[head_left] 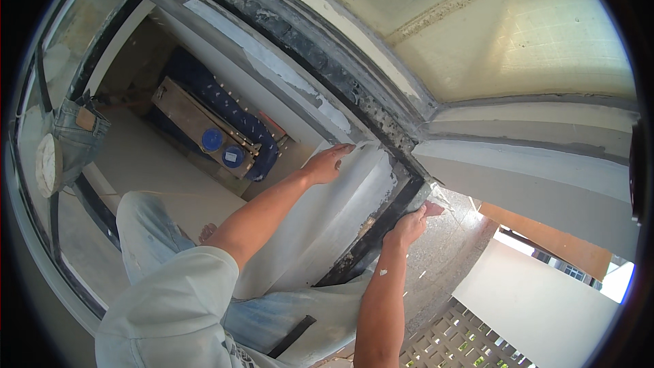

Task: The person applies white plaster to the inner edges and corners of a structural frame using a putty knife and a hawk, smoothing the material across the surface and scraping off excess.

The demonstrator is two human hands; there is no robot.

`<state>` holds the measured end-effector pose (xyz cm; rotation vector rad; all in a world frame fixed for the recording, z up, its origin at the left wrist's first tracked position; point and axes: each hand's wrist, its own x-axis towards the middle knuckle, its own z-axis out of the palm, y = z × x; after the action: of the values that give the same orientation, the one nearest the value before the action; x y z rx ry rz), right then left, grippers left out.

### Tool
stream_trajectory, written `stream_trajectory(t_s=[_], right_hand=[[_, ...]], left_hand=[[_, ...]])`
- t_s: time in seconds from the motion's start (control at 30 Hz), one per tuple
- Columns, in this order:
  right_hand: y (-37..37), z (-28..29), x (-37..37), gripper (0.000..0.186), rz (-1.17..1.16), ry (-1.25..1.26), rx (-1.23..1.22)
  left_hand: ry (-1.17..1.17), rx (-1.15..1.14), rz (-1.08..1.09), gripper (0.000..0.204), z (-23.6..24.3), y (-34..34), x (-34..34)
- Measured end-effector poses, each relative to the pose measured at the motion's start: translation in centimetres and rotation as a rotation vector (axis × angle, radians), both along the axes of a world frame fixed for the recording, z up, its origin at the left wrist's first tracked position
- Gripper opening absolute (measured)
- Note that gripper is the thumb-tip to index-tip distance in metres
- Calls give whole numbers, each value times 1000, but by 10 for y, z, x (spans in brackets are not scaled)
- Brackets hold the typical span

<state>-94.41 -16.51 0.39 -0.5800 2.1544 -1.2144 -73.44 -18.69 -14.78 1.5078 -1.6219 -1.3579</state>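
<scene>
My right hand (pixel 407 226) is closed on a scraper or putty knife whose reddish-brown part (pixel 433 209) juts out past the fingers. White paste (pixel 439 194) lies beside it, at the end of the dark frame bar (pixel 392 215). Up and to the left, my left hand (pixel 328 165) reaches to the upper edge of a smooth grey-white sill (pixel 340 197). Its fingers are bent together at a pale smear (pixel 366 144); whether they grip a small tool there cannot be made out. Rough dark-and-white material (pixel 327 71) runs along the frame above.
Below on the left, two blue-lidded tubs (pixel 212 139) stand on a wooden board (pixel 184 116) beside dark blue patterned cloth (pixel 197 82). Jeans (pixel 85 133) hang at the far left. A yellowish glass pane (pixel 518 34) fills the upper right. A pierced block wall (pixel 456 337) shows lower right.
</scene>
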Motion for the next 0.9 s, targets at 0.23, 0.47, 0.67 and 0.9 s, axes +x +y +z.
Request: stream_trajectory(t_s=[0.23,0.47,0.67,0.9], right_hand=[[1,-1,-6,43,-4,-23,22],[2,-7,-10,44,-14,-9,3],[1,-4,-6,44,-9,43,35],[1,-4,-9,45,3,-2,24]], left_hand=[[39,54,-52,69,-5,-20,-18],[39,93,-132,69,-8,-22,-16],[82,128,-314,67,-36,47,20],[3,133,-148,66,3,87,46]])
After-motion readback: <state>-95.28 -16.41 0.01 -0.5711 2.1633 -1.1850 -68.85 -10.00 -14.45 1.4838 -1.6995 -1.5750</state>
